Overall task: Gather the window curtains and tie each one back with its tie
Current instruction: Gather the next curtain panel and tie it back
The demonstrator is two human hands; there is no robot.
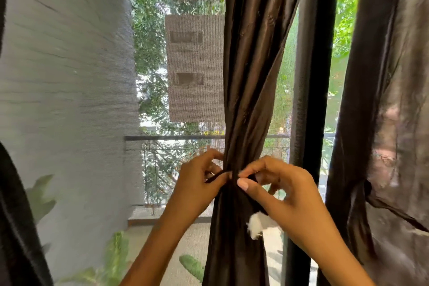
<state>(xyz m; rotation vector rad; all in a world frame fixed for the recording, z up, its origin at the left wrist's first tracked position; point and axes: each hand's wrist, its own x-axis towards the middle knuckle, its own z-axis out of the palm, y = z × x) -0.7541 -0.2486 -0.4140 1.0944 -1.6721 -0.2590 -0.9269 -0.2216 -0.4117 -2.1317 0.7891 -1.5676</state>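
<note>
A dark brown curtain [250,65] hangs in the middle of the window, bunched into a narrow waist at hand height. A thin dark tie [219,174] wraps around that waist. My left hand [199,183] pinches the tie's left end beside the curtain. My right hand [281,188] pinches the tie's other end at the front of the gathered cloth. A white tuft [255,225] hangs below my right hand. A second dark curtain [383,123] on the right is pinched in at its waist. Another dark curtain [16,216] shows at the left edge.
A black window frame post [311,100] stands just right of the gathered curtain. Through the mesh screen I see a grey wall [65,76], a balcony railing [174,138], trees and a brown building [195,65]. Green plants [111,260] grow below on the left.
</note>
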